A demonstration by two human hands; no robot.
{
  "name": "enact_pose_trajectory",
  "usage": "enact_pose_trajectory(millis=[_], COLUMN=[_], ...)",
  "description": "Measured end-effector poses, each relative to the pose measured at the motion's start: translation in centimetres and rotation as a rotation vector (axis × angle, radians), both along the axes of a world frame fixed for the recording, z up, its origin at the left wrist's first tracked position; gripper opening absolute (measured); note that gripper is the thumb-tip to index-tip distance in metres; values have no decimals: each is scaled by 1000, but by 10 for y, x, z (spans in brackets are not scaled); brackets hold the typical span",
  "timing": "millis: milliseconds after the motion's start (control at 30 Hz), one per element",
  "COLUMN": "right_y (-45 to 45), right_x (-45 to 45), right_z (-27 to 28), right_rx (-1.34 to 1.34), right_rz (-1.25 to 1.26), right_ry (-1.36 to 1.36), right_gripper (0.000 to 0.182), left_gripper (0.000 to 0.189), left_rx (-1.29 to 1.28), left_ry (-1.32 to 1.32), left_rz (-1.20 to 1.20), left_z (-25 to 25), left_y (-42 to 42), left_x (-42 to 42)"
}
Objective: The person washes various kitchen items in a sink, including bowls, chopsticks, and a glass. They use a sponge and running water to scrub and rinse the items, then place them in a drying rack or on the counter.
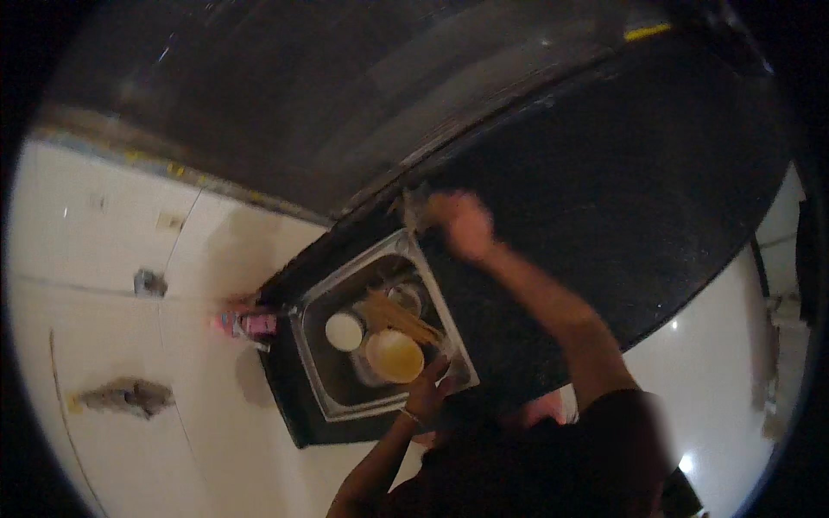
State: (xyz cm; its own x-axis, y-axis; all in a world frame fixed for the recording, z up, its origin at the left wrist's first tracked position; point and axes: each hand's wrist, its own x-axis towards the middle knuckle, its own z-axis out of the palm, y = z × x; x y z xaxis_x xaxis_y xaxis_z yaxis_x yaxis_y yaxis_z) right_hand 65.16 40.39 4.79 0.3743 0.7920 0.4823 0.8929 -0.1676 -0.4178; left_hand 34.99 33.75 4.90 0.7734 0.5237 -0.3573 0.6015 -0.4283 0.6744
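Note:
A stainless-steel sink (pixel 315 382) is set in the black countertop before me. Inside lie a yellowish bowl (pixel 396 356), a small white round dish (pixel 344 332), a clear round container (pixel 405 298) and a bundle of thin tan sticks (pixel 398 317). My left hand (pixel 429 393) is over the near rim, its fingers close to the yellowish bowl; whether they grip it is unclear. Past the sink's far right corner, my right hand (pixel 463 223) is blurred. A greyish object (pixel 416 206) is at its fingertips, too smeared to identify or tell if held.
The black countertop (pixel 622 175) runs right from the sink, with a dark wall (pixel 311 84) behind it. A pink package (pixel 256 324) is by the counter's left end. On the pale wall at left are a grey fitting (pixel 150 283) and a hanging cloth-like item (pixel 129 396).

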Motion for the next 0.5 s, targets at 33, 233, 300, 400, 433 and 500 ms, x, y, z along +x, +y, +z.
enact_pose_trajectory(millis=[33, 233, 300, 400, 433, 500], right_y=[5, 15, 24, 26, 28, 40], right_x=[47, 34, -43, -136, -157, -166], right_z=[-2, -32, -92, -83, -73, -25], right_rx=[-126, -451, -53, -151, -178, -24], right_rz=[-120, -224, 0, 386, 498, 544], right_ry=[40, -101, -235, -53, 10, 257], right_gripper=[32, 53, 51, 41, 38, 37], left_gripper=[44, 31, 29, 28, 28, 28], left_rx=[-10, -135, -17, -95, -67, -70], left_ry=[-15, 81, 31, -54, -82, -101], left_rz=[12, 375, 270, 369, 369, 382], left_z=[11, -8, -4, -6, 6, 14], left_y=[1, -13, -12, -10, -5, 2], left_x=[-2, -87, -94, -103, -99, -104])
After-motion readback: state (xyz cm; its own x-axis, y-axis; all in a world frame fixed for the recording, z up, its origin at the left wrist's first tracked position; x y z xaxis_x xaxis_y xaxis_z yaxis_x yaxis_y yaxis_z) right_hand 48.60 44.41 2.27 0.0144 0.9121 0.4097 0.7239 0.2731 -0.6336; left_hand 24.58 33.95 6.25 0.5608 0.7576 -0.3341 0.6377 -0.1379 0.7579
